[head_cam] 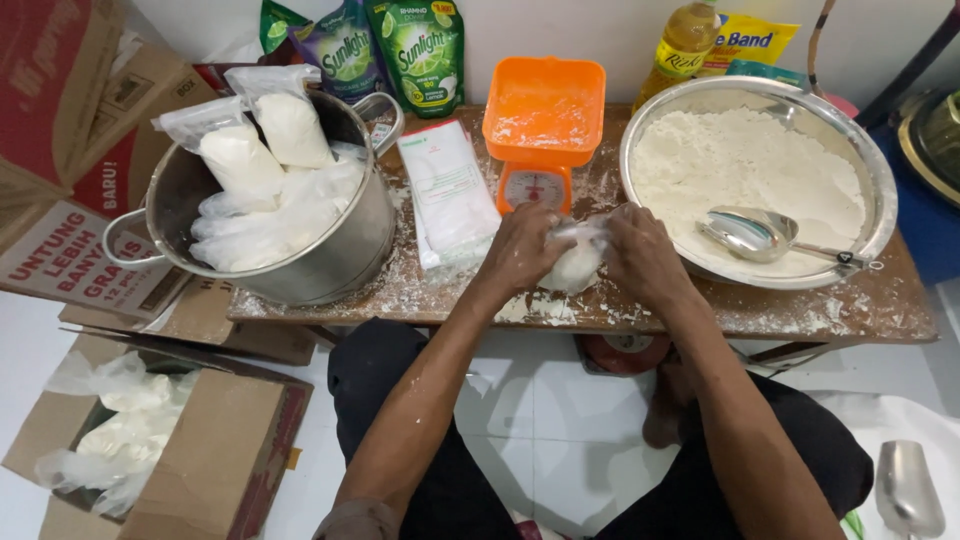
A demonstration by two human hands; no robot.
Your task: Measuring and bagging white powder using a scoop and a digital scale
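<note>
Both hands, left and right, pinched around a small flour-filled plastic bag (just before the orange scale).

Crowded surface, one narrow working gap at the front edge

The left hand and right hand sit in the gap between the steel pot and the flour bowl. The orange scale and a stack of plastic bags block the way behind. A bare strip of surface lies open in front of the bowl.
</note>
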